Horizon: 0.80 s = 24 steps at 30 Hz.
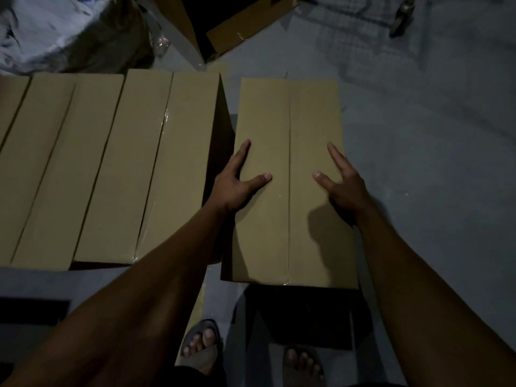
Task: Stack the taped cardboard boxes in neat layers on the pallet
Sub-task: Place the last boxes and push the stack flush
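A brown taped cardboard box point(290, 233) is held off the floor between my two hands, its long side pointing away from me. My left hand point(237, 182) presses its left edge, thumb and forefinger flat on the lid. My right hand point(343, 182) mirrors this on the right edge. The other fingers are hidden down the sides. To the left, several taped boxes point(111, 163) lie side by side in one row on the pallet point(42, 283). A narrow gap separates the held box from the row.
An open, empty cardboard box point(243, 26) lies on the floor behind. A plastic-wrapped bundle point(55, 32) sits at the back left. A trolley wheel point(402, 18) shows at the top right. My sandalled feet point(201, 347) stand below the box. Grey concrete floor point(432, 163) spreads to the right.
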Motion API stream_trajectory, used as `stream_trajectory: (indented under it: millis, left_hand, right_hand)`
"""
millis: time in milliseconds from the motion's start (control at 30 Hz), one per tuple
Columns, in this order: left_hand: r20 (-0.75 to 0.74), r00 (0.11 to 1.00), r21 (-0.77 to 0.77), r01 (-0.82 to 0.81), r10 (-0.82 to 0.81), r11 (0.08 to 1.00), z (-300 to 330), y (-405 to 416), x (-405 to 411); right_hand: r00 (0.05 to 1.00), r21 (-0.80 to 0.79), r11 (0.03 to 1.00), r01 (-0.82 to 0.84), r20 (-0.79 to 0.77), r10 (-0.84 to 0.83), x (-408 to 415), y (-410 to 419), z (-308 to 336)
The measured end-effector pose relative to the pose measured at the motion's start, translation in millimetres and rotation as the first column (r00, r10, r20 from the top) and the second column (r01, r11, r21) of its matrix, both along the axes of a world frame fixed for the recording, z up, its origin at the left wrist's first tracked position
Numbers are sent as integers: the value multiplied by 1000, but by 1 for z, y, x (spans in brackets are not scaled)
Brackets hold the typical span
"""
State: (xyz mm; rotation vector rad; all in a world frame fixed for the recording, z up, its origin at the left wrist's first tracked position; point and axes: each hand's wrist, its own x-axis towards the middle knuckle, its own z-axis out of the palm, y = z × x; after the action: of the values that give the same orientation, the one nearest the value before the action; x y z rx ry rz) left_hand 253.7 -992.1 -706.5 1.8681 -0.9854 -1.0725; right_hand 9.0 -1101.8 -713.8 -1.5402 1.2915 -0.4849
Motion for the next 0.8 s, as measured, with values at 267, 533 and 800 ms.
stream_trajectory:
  millis: [267,533,800]
  left_hand:
    - [-8,1000,-49,-11,11,999,92,32,-23]
    - [7,1000,-57,-28,29,998,252,53,-18]
    - [19,996,-94,-88,90,992,477,82,-9]
  right_hand:
    - [998,-57,998,-41,-43,38,-22,19,109]
    - [999,-33,998,-48,3,48,-15,35,262]
    - [989,-52,988,-144,36,146,-3,53,482]
